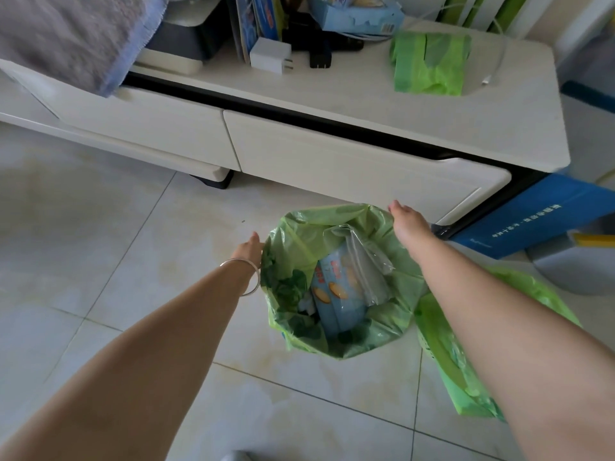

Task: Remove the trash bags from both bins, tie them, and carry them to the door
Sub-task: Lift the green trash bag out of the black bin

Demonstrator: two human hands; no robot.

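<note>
A green trash bag [369, 337] stands open on the tiled floor, lining a bin I cannot see under the plastic. Inside lie a light blue biscuit packet [336, 291] and clear plastic wrap [362, 254]. My left hand [248, 249] grips the bag's left rim, a silver bangle on its wrist. My right hand [404, 221] holds the rim at the far right. A second green bag [446, 354] over a green bin lies just right of the first, partly hidden by my right forearm.
A low white cabinet [349, 154] runs across behind the bag, with a folded green bag [429, 64], chargers [269, 56] and boxes on top. A blue carton [545, 214] stands at the right. A grey towel [66, 38] hangs at the top left.
</note>
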